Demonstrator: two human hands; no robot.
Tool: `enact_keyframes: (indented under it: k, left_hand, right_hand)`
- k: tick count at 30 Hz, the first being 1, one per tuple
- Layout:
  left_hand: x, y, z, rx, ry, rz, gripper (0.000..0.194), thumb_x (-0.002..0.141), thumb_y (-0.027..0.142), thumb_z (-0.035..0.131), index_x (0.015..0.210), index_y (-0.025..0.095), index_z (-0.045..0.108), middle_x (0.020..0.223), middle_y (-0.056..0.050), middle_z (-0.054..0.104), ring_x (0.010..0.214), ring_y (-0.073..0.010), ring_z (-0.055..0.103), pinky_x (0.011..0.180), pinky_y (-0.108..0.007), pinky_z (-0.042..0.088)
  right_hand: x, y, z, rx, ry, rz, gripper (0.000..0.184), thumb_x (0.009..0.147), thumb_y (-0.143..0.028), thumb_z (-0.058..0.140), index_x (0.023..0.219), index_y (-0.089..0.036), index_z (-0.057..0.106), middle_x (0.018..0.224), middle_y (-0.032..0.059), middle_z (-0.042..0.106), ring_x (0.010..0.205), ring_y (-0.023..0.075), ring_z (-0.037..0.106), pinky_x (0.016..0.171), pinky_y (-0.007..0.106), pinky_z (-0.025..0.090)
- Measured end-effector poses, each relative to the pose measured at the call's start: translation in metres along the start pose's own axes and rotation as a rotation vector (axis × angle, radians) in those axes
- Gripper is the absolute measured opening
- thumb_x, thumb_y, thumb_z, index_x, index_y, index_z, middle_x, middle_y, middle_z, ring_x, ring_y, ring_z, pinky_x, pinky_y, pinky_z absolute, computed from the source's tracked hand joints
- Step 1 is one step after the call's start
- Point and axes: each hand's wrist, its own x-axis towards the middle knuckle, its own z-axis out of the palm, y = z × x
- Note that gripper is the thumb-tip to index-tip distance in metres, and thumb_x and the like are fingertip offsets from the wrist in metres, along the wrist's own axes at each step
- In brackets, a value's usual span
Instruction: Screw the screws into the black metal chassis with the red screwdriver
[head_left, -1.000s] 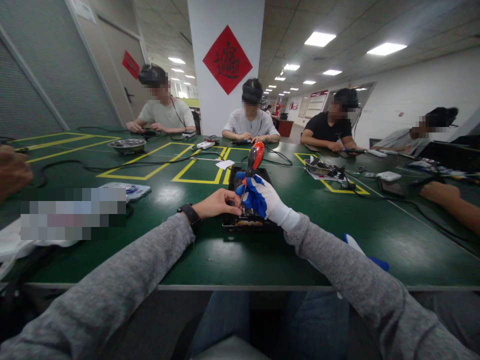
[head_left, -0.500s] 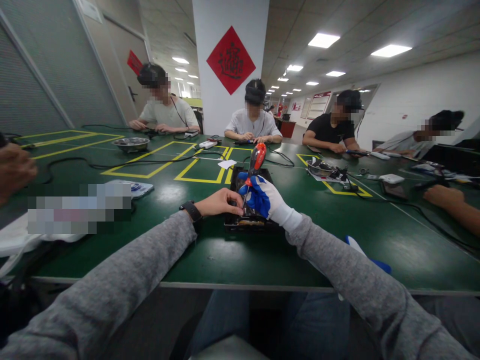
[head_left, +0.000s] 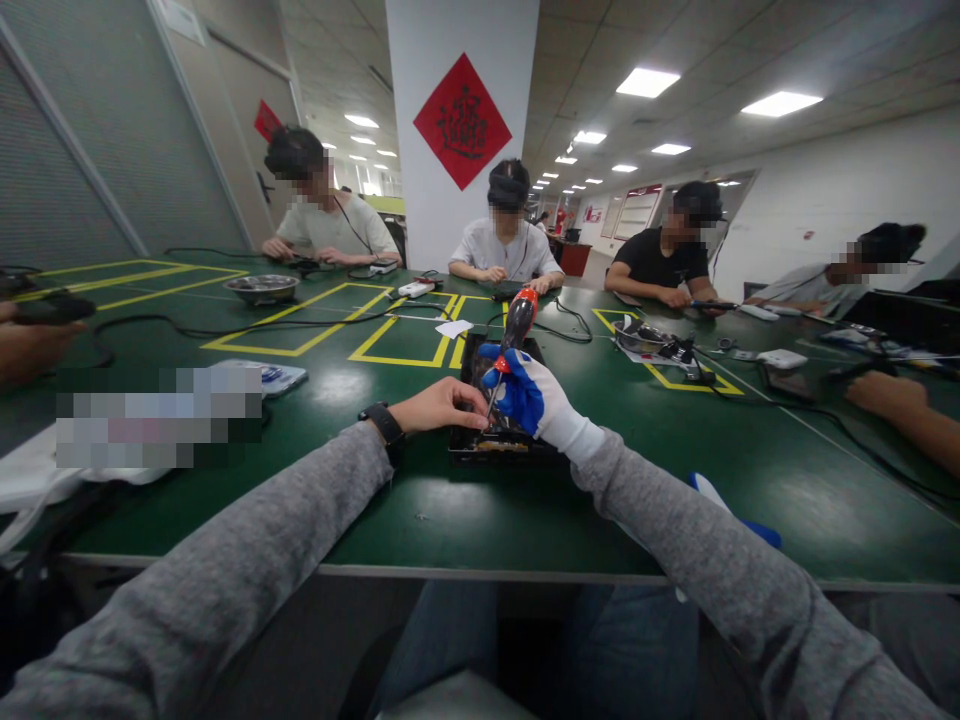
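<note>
My right hand (head_left: 534,392), in a white glove with blue coating, grips a red-and-black screwdriver (head_left: 520,318). The handle points up and tilts slightly right; its thin shaft runs down into a black, open-topped device (head_left: 491,455) on the table. Bare and wearing a dark watch (head_left: 384,424), my left hand (head_left: 450,405) rests over the device's left side. Its thumb and fingertips are pinched together close to the screwdriver tip. Whatever sits between them, and the exact spot under the tip, are too small to make out.
Around the green table (head_left: 390,520) sit several people with headsets. A metal bowl (head_left: 262,288), black cables (head_left: 315,328), a scrap of white paper (head_left: 454,328) and yellow tape lines lie ahead. Another blue-white glove (head_left: 739,512) is beside my right forearm; loose parts (head_left: 652,340) lie right.
The screwdriver handle has turned about its axis, showing more black and less red, and leans slightly further right. My left hand stays put. At the far left, another person's hand has shifted.
</note>
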Motion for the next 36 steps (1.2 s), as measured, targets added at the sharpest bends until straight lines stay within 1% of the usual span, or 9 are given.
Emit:
enact_keyframes:
  k: [4,9,14,22,25,29,31,33,36]
  left_hand:
    - [0.0004,-0.0010,0.0009,0.006,0.014,-0.008,0.027,0.063,0.032,0.073,0.073,0.009,0.063,0.071,-0.002,0.062,0.065,-0.0097,0.055,0.065,-0.021,0.044]
    - [-0.0002,-0.0018,0.0006,0.021,0.016,-0.006,0.025,0.065,0.032,0.072,0.072,0.009,0.064,0.070,-0.003,0.062,0.065,-0.0097,0.055,0.065,-0.021,0.044]
    - [-0.0002,-0.0007,0.0003,-0.003,-0.018,0.005,0.026,0.069,0.033,0.068,0.077,0.008,0.067,0.078,-0.007,0.066,0.073,-0.0129,0.059,0.071,-0.025,0.046]
    - [0.0007,0.0005,0.0027,0.007,0.020,0.003,0.025,0.064,0.032,0.072,0.069,0.009,0.064,0.072,-0.004,0.064,0.067,-0.0105,0.057,0.066,-0.022,0.045]
    - [0.0004,-0.0009,0.0020,-0.001,0.013,0.020,0.024,0.064,0.031,0.072,0.070,0.009,0.065,0.074,-0.005,0.065,0.069,-0.0112,0.057,0.068,-0.022,0.046]
    - [0.0001,-0.0031,0.0002,-0.002,-0.048,0.044,0.024,0.069,0.031,0.069,0.080,0.009,0.068,0.080,-0.007,0.066,0.074,-0.0130,0.059,0.071,-0.024,0.047]
    - [0.0001,-0.0033,0.0003,-0.028,-0.063,0.037,0.026,0.072,0.031,0.066,0.084,0.009,0.068,0.082,-0.008,0.067,0.077,-0.0135,0.060,0.073,-0.024,0.047]
    - [0.0003,-0.0029,0.0010,-0.060,-0.051,0.017,0.026,0.072,0.032,0.066,0.085,0.009,0.067,0.086,-0.009,0.067,0.078,-0.0136,0.061,0.073,-0.025,0.048]
    - [0.0007,-0.0023,0.0023,-0.065,-0.003,0.000,0.025,0.068,0.030,0.070,0.079,0.009,0.064,0.088,-0.007,0.066,0.075,-0.0119,0.060,0.070,-0.023,0.047]
  right_hand:
    - [-0.0009,0.0007,0.0008,-0.008,0.017,-0.019,0.031,0.081,-0.036,0.054,0.107,-0.018,0.056,0.067,-0.0019,0.062,0.048,0.0066,0.054,0.044,0.018,0.046]
    - [-0.0025,-0.0002,0.0031,-0.015,0.016,-0.052,0.035,0.079,-0.036,0.057,0.109,-0.018,0.055,0.067,-0.0015,0.063,0.050,0.0070,0.056,0.041,0.015,0.043]
    - [-0.0001,-0.0018,0.0018,0.003,0.012,0.057,0.034,0.083,-0.039,0.052,0.108,-0.017,0.055,0.067,-0.0010,0.064,0.043,0.0061,0.053,0.038,0.016,0.043]
    - [0.0008,0.0035,-0.0030,-0.030,-0.015,-0.038,0.033,0.080,-0.037,0.056,0.107,-0.018,0.055,0.072,-0.0006,0.065,0.047,0.0060,0.054,0.042,0.017,0.045]
    - [0.0002,0.0037,-0.0022,-0.030,-0.026,-0.041,0.034,0.079,-0.035,0.057,0.109,-0.019,0.054,0.071,-0.0010,0.065,0.047,0.0061,0.054,0.043,0.017,0.045]
    - [0.0007,0.0034,-0.0022,-0.017,-0.047,-0.007,0.034,0.080,-0.036,0.055,0.108,-0.017,0.055,0.070,-0.0004,0.066,0.045,0.0074,0.055,0.040,0.018,0.045]
    - [0.0015,0.0036,-0.0028,-0.015,-0.035,-0.021,0.033,0.080,-0.035,0.055,0.106,-0.015,0.056,0.069,-0.0001,0.066,0.046,0.0079,0.055,0.041,0.019,0.046]
    - [0.0021,0.0039,-0.0034,-0.016,-0.015,-0.045,0.031,0.080,-0.033,0.056,0.105,-0.015,0.056,0.069,-0.0003,0.065,0.046,0.0081,0.056,0.041,0.019,0.047]
    - [0.0022,0.0038,-0.0034,-0.028,-0.003,-0.047,0.031,0.080,-0.034,0.055,0.105,-0.015,0.056,0.068,-0.0009,0.065,0.045,0.0076,0.055,0.040,0.019,0.046]
